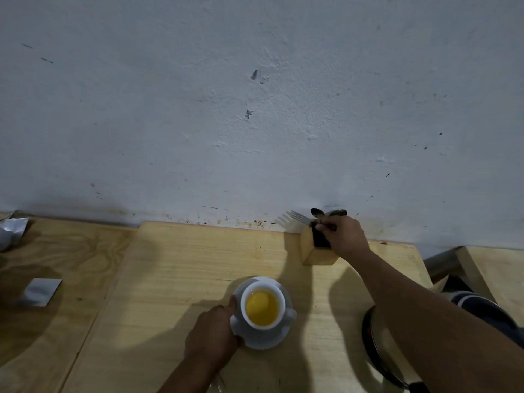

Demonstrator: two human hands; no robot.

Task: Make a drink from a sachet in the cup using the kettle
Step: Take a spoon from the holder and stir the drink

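Note:
A white cup (280, 293) holding yellow liquid stands on a white saucer (263, 337) on the wooden table. My left hand (212, 333) grips the saucer's left rim. My right hand (344, 236) is at the wooden cutlery holder (310, 252) by the wall, fingers closed on a utensil handle there. A fork (300, 217) and spoons (317, 213) stick out of the holder. The dark round kettle (377, 353) sits at the lower right, mostly hidden under my right forearm.
A silver sachet (41, 290) lies flat at the left on the table (175, 279). Crumpled foil (12, 229) rests at the far left by the wall. A gap and another wooden surface (499, 268) lie at the right.

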